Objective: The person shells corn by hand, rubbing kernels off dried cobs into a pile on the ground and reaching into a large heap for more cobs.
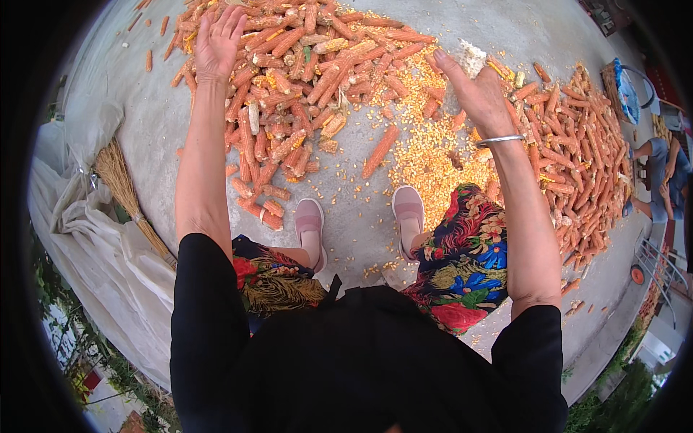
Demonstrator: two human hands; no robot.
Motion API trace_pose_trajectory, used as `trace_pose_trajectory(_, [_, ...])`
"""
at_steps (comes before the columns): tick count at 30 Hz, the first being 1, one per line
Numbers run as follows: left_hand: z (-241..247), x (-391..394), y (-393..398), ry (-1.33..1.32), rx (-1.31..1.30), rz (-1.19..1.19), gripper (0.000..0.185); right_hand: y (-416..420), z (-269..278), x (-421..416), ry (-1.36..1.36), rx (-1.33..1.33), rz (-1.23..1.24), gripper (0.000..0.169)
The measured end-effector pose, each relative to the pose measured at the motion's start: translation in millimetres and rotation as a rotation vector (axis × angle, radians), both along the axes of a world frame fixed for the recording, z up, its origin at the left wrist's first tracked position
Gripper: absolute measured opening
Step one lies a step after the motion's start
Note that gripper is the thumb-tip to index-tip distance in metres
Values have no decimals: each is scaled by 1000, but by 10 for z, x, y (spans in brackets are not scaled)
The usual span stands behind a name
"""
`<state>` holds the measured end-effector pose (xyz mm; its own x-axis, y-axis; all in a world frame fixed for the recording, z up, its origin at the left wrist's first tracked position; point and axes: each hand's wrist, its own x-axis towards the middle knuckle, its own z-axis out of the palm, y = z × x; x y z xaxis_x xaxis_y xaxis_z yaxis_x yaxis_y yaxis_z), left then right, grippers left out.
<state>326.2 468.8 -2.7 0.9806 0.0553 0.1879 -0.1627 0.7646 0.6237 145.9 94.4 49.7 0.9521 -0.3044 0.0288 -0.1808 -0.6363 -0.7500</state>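
My left hand is raised over the left side of a heap of mostly bare corn cobs, its fingers spread and nothing in it. On the right, my right hand wears a silver bangle at the wrist. Its thumb stands well apart, and the other fingers are largely hidden behind the hand. A crumpled whitish piece shows just past that hand; contact cannot be told. Loose yellow corn kernels cover the concrete below. One reddish cob lies apart, between the heap and my feet.
A second cob heap spreads at the right. Beyond it are a basket with a blue lining, a seated person and a metal-framed cart. At the left, a straw broom lies by pale sheeting.
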Motion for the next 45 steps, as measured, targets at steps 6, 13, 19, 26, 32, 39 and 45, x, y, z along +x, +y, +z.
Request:
trace_pose_trajectory(6, [-1721, -648, -10, 58, 2249, -722, 34, 141, -4, -17, 26, -4, 63, 73])
trace_pose_trajectory(13, [-2592, -1485, 156, 176, 2418, -458, 58, 180, -48, 5, 126, 148, 188, 76])
trace_pose_trajectory(19, [-1805, -1200, -543, 539, 1426, -636, 41, 238, -115, 17, 273, 331, 164, 72])
trace_pose_trajectory(26, [-387, -1395, -1710, 228, 957, -656, 39, 257, -515, 197, 294, 723, 81, 89])
trace_pose_trajectory(32, [-208, -1621, -2031, -298, 1518, -9, 44, 309, -461, 208, 24, 651, -91, 81])
trace_pose_trajectory(39, [52, -1771, -2227, -226, 1611, -226, 68, 436, -217, 124, -199, 635, -188, 40])
trace_pose_trajectory(45, [137, -1795, -2321, -350, 1344, -116, 67, 431, 73, 47, -326, 482, -196, 29])
